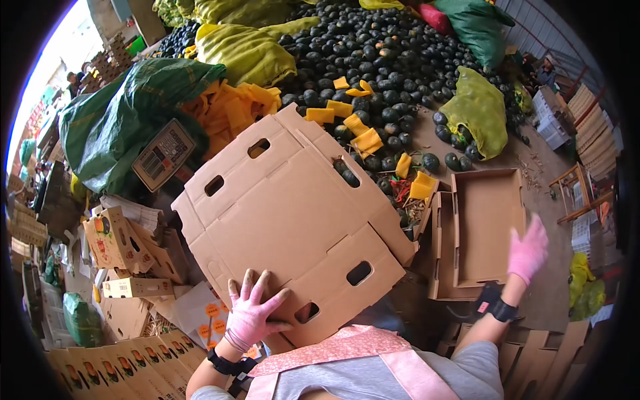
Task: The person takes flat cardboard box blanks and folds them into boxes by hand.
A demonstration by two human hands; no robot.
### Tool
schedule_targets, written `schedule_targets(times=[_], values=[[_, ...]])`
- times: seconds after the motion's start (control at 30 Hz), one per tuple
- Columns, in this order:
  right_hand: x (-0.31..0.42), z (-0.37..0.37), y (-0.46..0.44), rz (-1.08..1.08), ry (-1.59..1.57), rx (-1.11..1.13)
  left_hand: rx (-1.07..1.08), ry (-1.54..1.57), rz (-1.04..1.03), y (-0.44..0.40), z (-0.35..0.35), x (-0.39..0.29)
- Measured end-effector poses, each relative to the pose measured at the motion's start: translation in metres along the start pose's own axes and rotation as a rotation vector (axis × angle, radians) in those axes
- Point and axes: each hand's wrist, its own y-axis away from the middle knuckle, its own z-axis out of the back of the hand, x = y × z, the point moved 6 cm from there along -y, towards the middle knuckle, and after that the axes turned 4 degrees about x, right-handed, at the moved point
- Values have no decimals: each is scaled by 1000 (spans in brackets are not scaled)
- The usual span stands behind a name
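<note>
A large flat cardboard box blank (280, 207), unfolded and with oval hand holes, lies tilted in front of my body. My left hand (250, 317), in a pink glove, rests on its near left edge with the fingers spread flat. Off to the right, my pink-gloved right hand (529, 250) is stretched out beside the right wall of an open, shallow cardboard box (490, 227). Its fingers are extended and a little blurred, and I see nothing in them. The shallow box sits on another cardboard tray (440, 267).
Dark green pumpkins (360, 50) are heaped beyond the blank, with yellow foam sheets (367, 142) among them. A green woven sack (127, 127) stands at left; a yellow-green net bag (477, 110) lies at right. Printed boxes (113, 240) are piled at left. People are far off.
</note>
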Motion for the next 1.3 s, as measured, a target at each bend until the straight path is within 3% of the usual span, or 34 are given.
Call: schedule_targets(times=[0.03, 0.07, 0.13, 0.17, 0.27, 0.33, 0.4, 0.43, 0.5, 0.57, 0.73, 0.9, 0.97, 1.03, 1.07, 1.1, 1.17, 1.2, 1.27, 1.3], values=[[30, -15, 0, 261, -297, -162, 9, -3, -23, -1, 0, 0], [85, -4, 16, 452, -751, -108, 3, 1, -40, -2, 0, 0], [190, 0, 49, 588, -865, 505, -9, 13, -50, -2, 0, 1], [229, -35, 64, 829, -902, 369, -15, 20, -52, -1, 0, 2], [283, -76, 94, 768, -905, 652, -69, 22, 13, 12, -6, 6], [272, -53, 104, 716, -1071, 770, -320, 117, 307, 35, -4, 21], [247, -66, 119, 711, -1111, 478, -555, 356, 586, 70, -33, 56], [234, -67, 128, 702, -1128, 360, -592, 767, 697, 76, -44, 69], [215, -67, 139, 631, -1150, 415, -634, 995, 729, 76, -42, 77], [199, -60, 138, 607, -1177, 415, -742, 1332, 626, 73, -42, 83], [172, -55, 129, 643, -1197, 370, -701, 1625, 523, 74, -33, 88], [158, -35, 118, 735, -1073, 356, -706, 1408, 475, 76, 8, 74], [164, -43, 119, 630, -1346, 720, -548, 1128, 533, 74, 19, 68], [172, -20, 114, 812, -954, 508, -614, 750, 499, 58, 48, 48], [181, -14, 117, 822, -784, 576, -642, 563, 477, 52, 59, 39], [193, -9, 128, 1017, -735, 412, -488, -13, 393, 44, 59, 30], [218, -3, 162, 1467, -383, 516, -280, 106, 45, 7, 65, 4], [226, 2, 172, 1695, -386, 609, -121, 43, -110, -3, 61, -2], [231, 2, 178, 2051, -332, 754, 61, 24, -242, -10, 59, 4], [232, -1, 170, 2112, -422, 681, 161, -13, -266, -9, 59, 8]])
